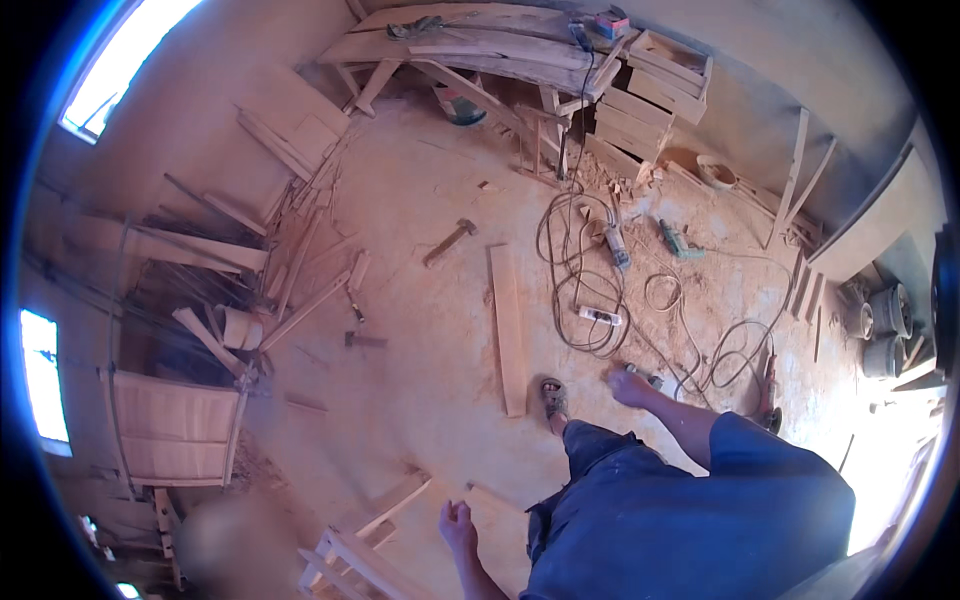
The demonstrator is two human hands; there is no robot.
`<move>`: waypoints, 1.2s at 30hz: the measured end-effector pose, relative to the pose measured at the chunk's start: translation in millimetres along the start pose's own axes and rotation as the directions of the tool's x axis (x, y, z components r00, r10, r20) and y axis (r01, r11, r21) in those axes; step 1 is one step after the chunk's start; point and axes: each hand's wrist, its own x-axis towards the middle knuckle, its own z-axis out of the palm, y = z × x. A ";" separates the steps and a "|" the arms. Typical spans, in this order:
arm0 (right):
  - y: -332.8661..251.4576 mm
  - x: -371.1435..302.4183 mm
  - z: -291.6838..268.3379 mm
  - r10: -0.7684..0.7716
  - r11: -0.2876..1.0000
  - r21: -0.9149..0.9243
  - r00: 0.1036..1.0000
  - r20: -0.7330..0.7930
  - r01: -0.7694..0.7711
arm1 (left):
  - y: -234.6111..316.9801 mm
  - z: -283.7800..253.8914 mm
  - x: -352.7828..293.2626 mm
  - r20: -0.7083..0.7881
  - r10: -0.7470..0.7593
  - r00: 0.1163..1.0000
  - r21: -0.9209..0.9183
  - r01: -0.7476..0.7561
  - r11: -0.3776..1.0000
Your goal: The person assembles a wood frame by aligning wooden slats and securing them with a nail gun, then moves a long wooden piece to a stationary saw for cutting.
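My left hand [458, 525] hangs at the lower middle with its fingers curled in, and nothing shows in it. Nearest to it are a pale wooden frame [350, 560] and a short wood strip [495, 498] on the floor. My right hand [630, 388] is held out low on the right; its fingers are mostly hidden, and it shows no clear hold on anything. Left of it, my sandalled foot [553, 397] stands beside a long plank [507, 330] lying on the floor. Farther off lies a hammer [450, 243] with a wooden handle.
Looped cables surround a power strip [600, 316], a grey-blue power tool [616, 246] and a green drill [680, 240]. A red power tool [769, 395] lies to the right. Far back stand a workbench [470, 45] and wooden drawers [632, 122]. Scrap wood [300, 245] piles up at left.
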 end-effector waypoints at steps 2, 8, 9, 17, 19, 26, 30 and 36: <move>-212.6 92.3 -70.8 0.230 0.759 0.553 0.936 0.267 -0.344 | -42.1 -109.0 -4.0 -0.235 -0.089 0.968 0.095 0.114 0.989; -191.5 122.7 -142.7 0.326 0.747 0.542 0.923 0.205 -0.384 | -94.9 -89.5 30.7 0.027 -0.307 0.951 0.163 0.299 0.940; -177.0 116.7 -138.0 0.374 0.775 0.466 0.904 0.207 -0.427 | -83.0 -80.7 35.6 0.040 -0.306 0.951 0.214 0.291 0.932; -144.4 128.9 -119.7 0.590 0.476 0.550 0.713 0.379 -0.686 | 15.8 -63.3 137.4 0.151 -0.154 0.976 0.410 0.080 0.908; -137.6 161.3 -124.7 0.549 0.604 0.542 0.798 0.249 -0.585 | 43.8 -65.1 177.8 0.163 -0.090 0.982 0.439 0.009 0.899; -119.1 269.3 -199.5 0.562 0.751 0.405 0.827 0.023 -0.521 | 187.3 -4.5 329.8 0.109 0.035 0.993 0.453 -0.081 0.888; -64.6 356.8 -215.6 0.506 0.795 0.473 0.846 -0.171 -0.380 | 237.8 63.2 414.4 0.180 0.152 0.972 0.494 -0.223 0.841; -7.0 632.1 -329.7 0.527 0.797 0.467 0.818 -0.231 -0.382 | 370.5 145.9 486.7 0.280 0.152 0.948 0.534 -0.285 0.796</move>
